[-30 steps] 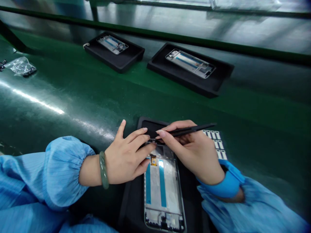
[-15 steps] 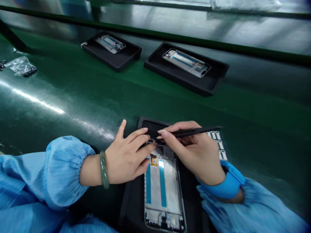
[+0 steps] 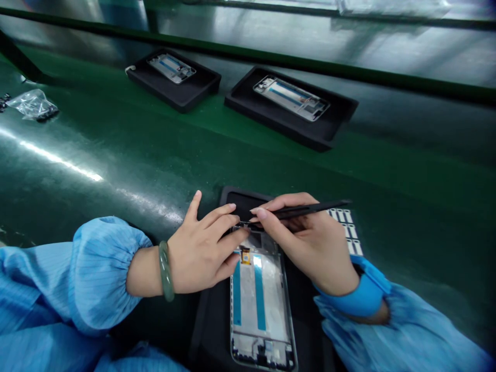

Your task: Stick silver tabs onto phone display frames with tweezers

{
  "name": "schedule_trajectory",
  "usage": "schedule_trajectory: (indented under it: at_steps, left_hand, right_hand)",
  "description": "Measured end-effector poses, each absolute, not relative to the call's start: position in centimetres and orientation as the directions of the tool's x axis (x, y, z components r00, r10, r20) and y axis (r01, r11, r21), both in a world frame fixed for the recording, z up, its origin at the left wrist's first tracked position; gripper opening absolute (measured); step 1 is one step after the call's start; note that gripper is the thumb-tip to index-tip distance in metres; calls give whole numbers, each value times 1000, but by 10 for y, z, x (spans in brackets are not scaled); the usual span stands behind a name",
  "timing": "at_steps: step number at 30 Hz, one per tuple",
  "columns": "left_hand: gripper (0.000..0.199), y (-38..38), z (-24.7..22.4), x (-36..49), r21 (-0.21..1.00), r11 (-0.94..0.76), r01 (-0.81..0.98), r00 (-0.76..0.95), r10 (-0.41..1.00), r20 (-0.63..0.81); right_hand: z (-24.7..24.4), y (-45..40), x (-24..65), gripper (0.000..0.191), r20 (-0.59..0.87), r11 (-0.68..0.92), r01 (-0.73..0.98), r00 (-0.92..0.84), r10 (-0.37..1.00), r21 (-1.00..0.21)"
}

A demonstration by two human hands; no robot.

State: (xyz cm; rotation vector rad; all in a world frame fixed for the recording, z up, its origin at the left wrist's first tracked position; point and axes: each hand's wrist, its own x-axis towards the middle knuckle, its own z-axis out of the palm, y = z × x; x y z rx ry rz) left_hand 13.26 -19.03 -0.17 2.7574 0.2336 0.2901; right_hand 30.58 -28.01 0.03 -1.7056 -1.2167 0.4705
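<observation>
A phone frame (image 3: 267,299) with two blue strips and a small orange flex piece lies in a black tray (image 3: 209,320) in front of me. My left hand (image 3: 211,248) is open over its upper left side, fingers spread, with fingertips at the frame's top end. Pinched between the thumb and fingers of my right hand (image 3: 310,243) are black tweezers (image 3: 313,208), slanting down to that same top edge. The tweezer tips are close to my left fingertips; whether they grip anything is too small to tell.
Farther back, two more black trays (image 3: 178,98) (image 3: 279,121) each hold a phone frame. A sheet of small white parts (image 3: 351,232) lies beyond my right hand. At the far left is a clear plastic bag (image 3: 33,105) with dark pieces. A dark rail crosses behind the green surface.
The two far trays have shifted slightly to the left. Both hands, the tweezers and the near phone frame stay almost exactly where they were.
</observation>
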Motion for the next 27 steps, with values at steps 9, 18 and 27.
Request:
schedule_trajectory:
  at_steps: [9, 18, 27]
  left_hand:
    - [36, -190, -1, 133, 368, -921, 128, 965, 202, 170]
    - [37, -190, -1, 133, 368, -921, 129, 965, 202, 169]
    - [36, -190, -1, 134, 359, -925, 123, 962, 200, 184]
  right_hand:
    - [0, -279, 307, 11, 318, 21, 619, 374, 871, -785]
    - [2, -279, 304, 7, 368, 1, 719, 354, 860, -695]
    - [4, -282, 304, 8, 377, -10, 742, 353, 856, -670]
